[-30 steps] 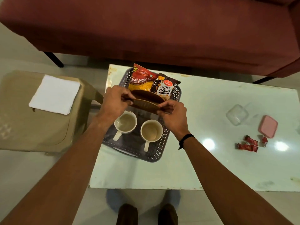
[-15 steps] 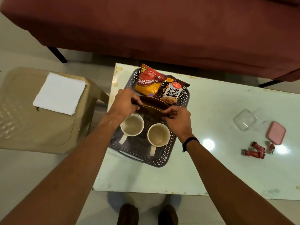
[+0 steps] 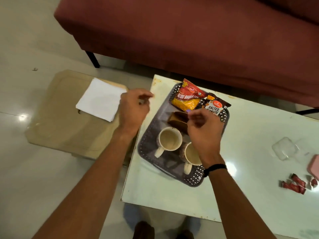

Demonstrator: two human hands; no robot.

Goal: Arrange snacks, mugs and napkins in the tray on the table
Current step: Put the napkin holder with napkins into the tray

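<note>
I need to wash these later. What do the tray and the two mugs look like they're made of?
Tray: likely dark plastic, judging by its perforated lattice rim. Mugs and: probably glazed cream ceramic, with thick walls and a soft sheen.

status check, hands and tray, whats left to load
Left hand empty, near napkins on stool. Right hand empty over tray. Both mugs, snack packets, brown bowl in tray. Nothing blocking napkins.

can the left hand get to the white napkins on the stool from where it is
Probably yes. The left hand is empty and hangs right beside the white napkins on the beige stool, with nothing between them.
</note>
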